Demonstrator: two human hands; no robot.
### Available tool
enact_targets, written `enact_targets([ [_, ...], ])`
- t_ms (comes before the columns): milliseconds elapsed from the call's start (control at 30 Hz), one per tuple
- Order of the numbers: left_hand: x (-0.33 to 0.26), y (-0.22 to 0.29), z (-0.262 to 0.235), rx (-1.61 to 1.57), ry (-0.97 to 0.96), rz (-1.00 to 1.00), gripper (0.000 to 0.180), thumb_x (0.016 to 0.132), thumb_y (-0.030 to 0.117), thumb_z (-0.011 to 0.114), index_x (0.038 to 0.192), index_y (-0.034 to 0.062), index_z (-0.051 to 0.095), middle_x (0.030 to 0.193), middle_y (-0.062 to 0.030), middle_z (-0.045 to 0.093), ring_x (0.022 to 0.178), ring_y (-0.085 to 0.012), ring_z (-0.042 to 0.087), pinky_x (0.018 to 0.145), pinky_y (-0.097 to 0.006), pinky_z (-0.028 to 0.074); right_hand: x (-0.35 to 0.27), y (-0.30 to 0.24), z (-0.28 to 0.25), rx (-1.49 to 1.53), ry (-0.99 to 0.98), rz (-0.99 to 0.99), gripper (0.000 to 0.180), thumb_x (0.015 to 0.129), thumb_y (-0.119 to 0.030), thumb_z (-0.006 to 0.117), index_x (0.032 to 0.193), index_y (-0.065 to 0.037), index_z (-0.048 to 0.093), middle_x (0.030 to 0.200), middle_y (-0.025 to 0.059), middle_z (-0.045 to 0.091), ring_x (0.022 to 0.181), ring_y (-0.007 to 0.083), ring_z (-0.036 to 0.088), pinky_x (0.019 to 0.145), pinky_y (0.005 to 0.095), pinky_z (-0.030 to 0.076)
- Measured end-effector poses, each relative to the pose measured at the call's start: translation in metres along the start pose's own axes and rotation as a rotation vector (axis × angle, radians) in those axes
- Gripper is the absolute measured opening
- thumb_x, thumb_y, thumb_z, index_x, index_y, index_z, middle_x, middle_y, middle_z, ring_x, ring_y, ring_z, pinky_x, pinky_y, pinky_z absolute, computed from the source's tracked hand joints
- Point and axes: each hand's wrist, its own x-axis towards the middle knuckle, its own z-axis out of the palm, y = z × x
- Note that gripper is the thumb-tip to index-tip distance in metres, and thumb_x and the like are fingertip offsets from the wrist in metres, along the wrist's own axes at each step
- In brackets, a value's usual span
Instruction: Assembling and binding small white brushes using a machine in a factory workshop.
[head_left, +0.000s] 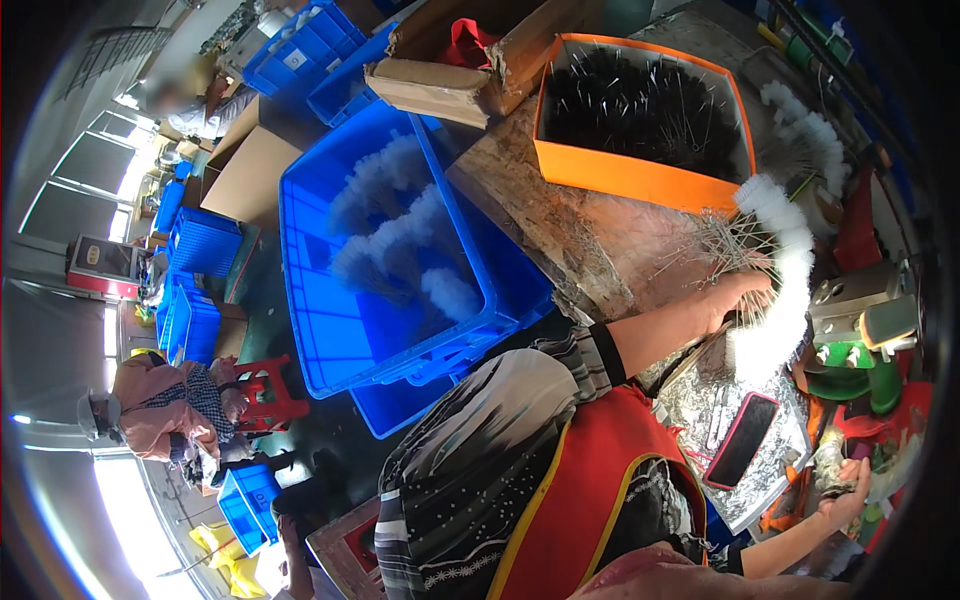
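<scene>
Head view of a brush-making bench. A large blue crate (400,270), beside the surface (560,220), holds finished white bottle brushes (400,215). An orange tray (640,120) at the far side of the surface is filled with dark twisted-wire stems. Between tray and worker a loose heap of wire stems (725,245) lies on the surface, touching a curved row of white brush heads (795,260). The left hand (740,295) rests on the near edge of that heap, its fingers closed round a bunch of stems. The right hand (845,500), low at the picture's right edge, grips a small object; whether the fingers pinch or wrap it cannot be told. A dark phone (742,440) lies on foil near it. Judged step: gathering stems for assembly. The next move calls for separating one stem cleanly from the tangled bunch.
</scene>
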Motion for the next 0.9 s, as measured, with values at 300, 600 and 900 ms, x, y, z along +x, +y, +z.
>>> enact_targets([
  [300, -0.007, 0.008, 0.004, -0.026, 0.016, 0.023, 0.024, 0.080, 0.027, 0.054, 0.092, 0.0071, 0.057, 0.090, -0.0023, 0.058, 0.086, -0.0118, 0.053, 0.082, -0.028, 0.039, -0.004, 0.000, 0.004, 0.031, -0.084, 0.047, 0.027, 0.083, -0.011, 0.048, 0.057, -0.008, 0.040, 0.054, 0.0006, 0.035, 0.058, 0.0110, 0.039, 0.065, 0.0242, 0.037],
  [600, -0.004, 0.006, 0.000, -0.019, -0.026, 0.038, 0.033, 0.079, 0.025, 0.055, 0.108, 0.0106, 0.050, 0.091, -0.0025, 0.058, 0.085, -0.0119, 0.054, 0.081, -0.029, 0.040, -0.005, 0.001, 0.008, 0.029, 0.033, 0.029, 0.025, 0.083, -0.011, 0.048, 0.058, -0.007, 0.042, 0.056, 0.0011, 0.038, 0.057, 0.0113, 0.040, 0.065, 0.0243, 0.036],
  [900, -0.012, 0.013, 0.012, -0.019, -0.037, 0.057, 0.026, 0.079, 0.025, 0.055, 0.099, 0.0079, 0.055, 0.092, -0.0029, 0.058, 0.087, -0.0117, 0.053, 0.082, -0.029, 0.039, -0.002, 0.001, 0.001, 0.033, -0.027, 0.061, 0.025, 0.083, -0.012, 0.048, 0.059, -0.007, 0.042, 0.056, 0.0012, 0.038, 0.058, 0.0112, 0.041, 0.065, 0.0239, 0.036],
])
